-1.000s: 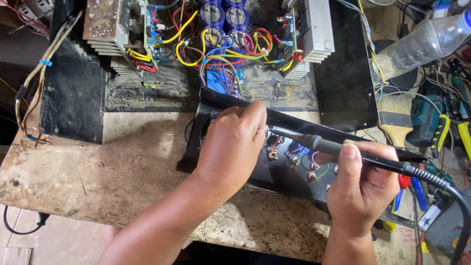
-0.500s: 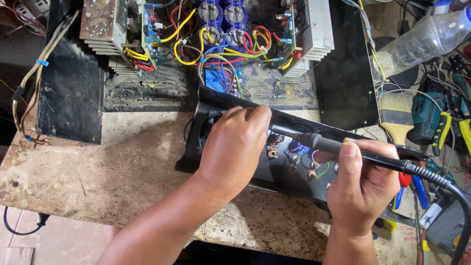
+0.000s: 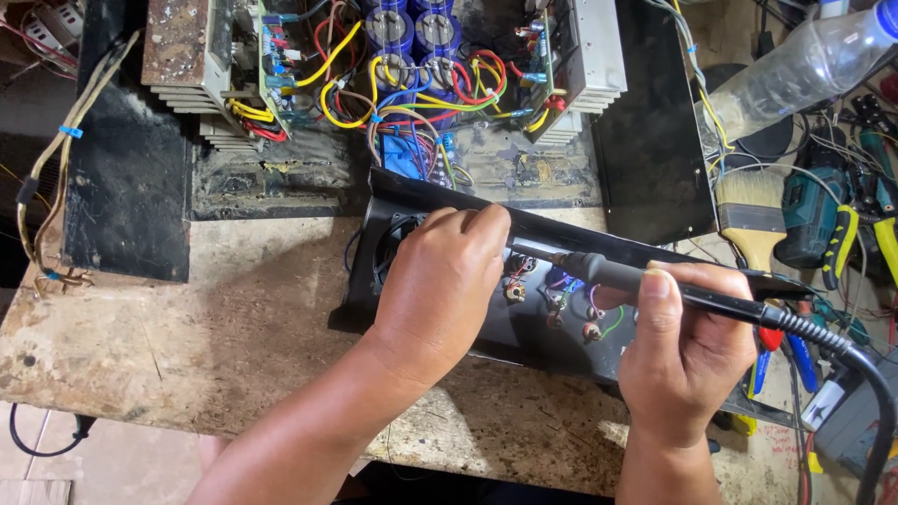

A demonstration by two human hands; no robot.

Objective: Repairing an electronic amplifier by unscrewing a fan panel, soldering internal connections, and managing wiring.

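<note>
My right hand (image 3: pixel 685 353) grips a black soldering iron (image 3: pixel 645 283) by its handle, with the tip pointing left toward my left hand. My left hand (image 3: pixel 443 281) rests curled on a black metal panel (image 3: pixel 524 329) that carries small round sockets and thin coloured wires. Its fingertips meet right at the iron's tip, and what they pinch there is hidden. The panel lies tilted on a worn wooden bench (image 3: pixel 215 337), in front of an opened amplifier chassis (image 3: pixel 412 84) with blue capacitors, heat sinks and yellow, red and blue wiring.
A clear plastic bottle (image 3: pixel 804 65) lies at the upper right above a paint brush (image 3: pixel 750 208) and green-handled tools (image 3: pixel 842 224). The iron's thick black cord (image 3: pixel 865 374) curves down the right edge. A bundle of tan wires (image 3: pixel 56 159) hangs on the left.
Hardly anything has moved. Both hands stay on the panel, and the soldering iron keeps the same angle, with only a slight shift in the view.
</note>
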